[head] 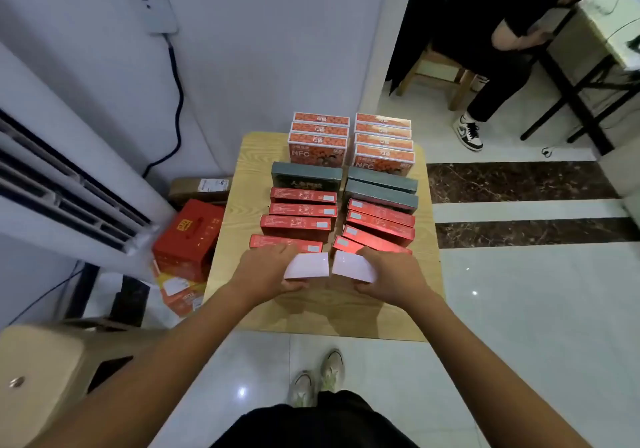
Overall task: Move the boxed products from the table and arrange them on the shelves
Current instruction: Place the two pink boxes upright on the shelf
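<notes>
Two rows of upright boxes stand on a small wooden table (322,309). At the back are orange NFC boxes (318,146), then dark green boxes (306,176), then several red boxes (301,210). At the front of each row is a white-faced box. My left hand (265,271) grips the left white box (308,265), fingers over its top and thumb under its near edge. My right hand (389,271) grips the right white box (351,265) the same way. No shelf is in view.
A white air-conditioner unit (62,191) stands at left. Red cartons (188,236) and a brown parcel (201,188) lie on the floor left of the table. A beige cabinet (38,378) is at lower left. A seated person (502,39) and a black-framed desk (581,77) are at back right.
</notes>
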